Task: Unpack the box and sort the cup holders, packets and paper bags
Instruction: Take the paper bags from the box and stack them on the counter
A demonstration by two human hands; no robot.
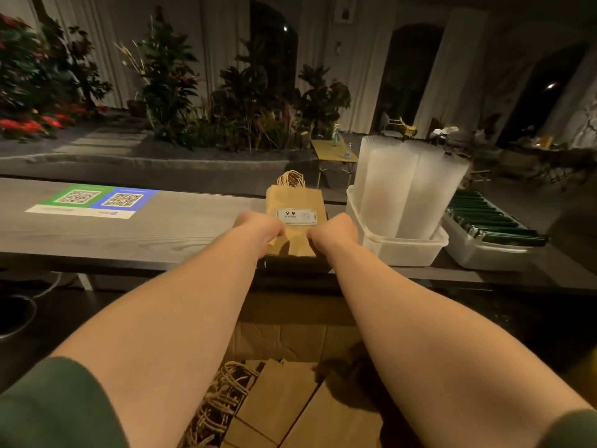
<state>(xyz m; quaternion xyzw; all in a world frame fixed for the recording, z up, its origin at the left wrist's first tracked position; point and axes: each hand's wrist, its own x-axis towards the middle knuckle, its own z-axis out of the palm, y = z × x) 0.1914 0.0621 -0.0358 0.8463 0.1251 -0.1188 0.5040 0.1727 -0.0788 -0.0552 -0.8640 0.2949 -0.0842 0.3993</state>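
- We grip a stack of bags (295,202) on the counter (181,227). Our left hand (258,227) and right hand (334,232) curl on its near end, one at each corner; the fingertips are hidden.
- The stack lies flat, label up, its long axis running straight away from us and the twine handles at the far end.
- Both hands sit equally near, so we judge that any push or squaring-up goes forward along that axis.
- Just to the right stands a tub (403,250) of frosted sleeves (407,182); beyond it, a tray (478,257) of green packets (494,224).
- More bags wait in the box (290,341) below us.
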